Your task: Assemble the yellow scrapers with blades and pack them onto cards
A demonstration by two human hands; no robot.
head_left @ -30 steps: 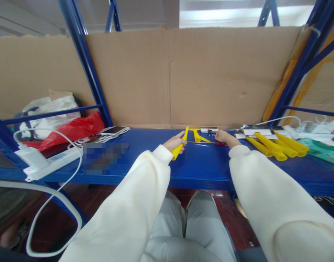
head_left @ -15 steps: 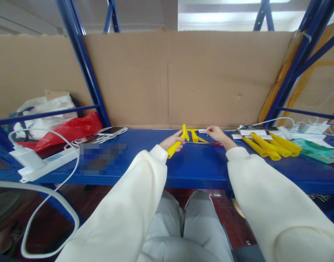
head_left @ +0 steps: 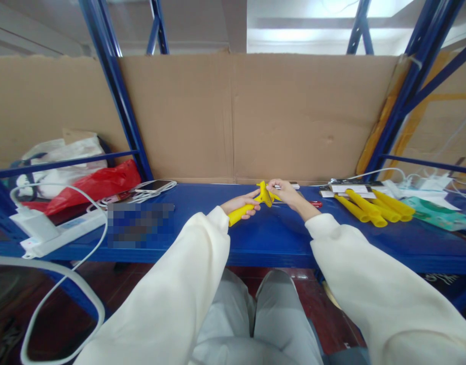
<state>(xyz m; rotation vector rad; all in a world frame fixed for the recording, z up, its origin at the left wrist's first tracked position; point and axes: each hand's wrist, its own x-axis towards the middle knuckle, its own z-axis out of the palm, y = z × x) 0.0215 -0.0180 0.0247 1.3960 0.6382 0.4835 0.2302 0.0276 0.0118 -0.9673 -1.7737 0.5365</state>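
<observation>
My left hand [head_left: 243,204] is wrapped round the handle of a yellow tool [head_left: 238,215], whose wider head [head_left: 266,194] points up and to the right. Beside that head, my right hand [head_left: 282,191] has its thumb and fingers pinched together; whatever lies between them is too small to make out. Another yellow piece is partly hidden behind the tool head and my right hand. A red-handled item [head_left: 315,204] lies on the blue tabletop [head_left: 271,238] just right of my right wrist.
Several yellow tubular handles [head_left: 373,208] lie at the right, near a green packet [head_left: 438,213] and white cables. At the left are a phone [head_left: 155,186], a white power strip [head_left: 65,235] and a red bag [head_left: 96,187]. Cardboard [head_left: 233,116] stands behind the table.
My right hand has moved left, from beside the small parts at the back to the tool head. The head has turned slightly in my left hand's hold. The view has shifted a little.
</observation>
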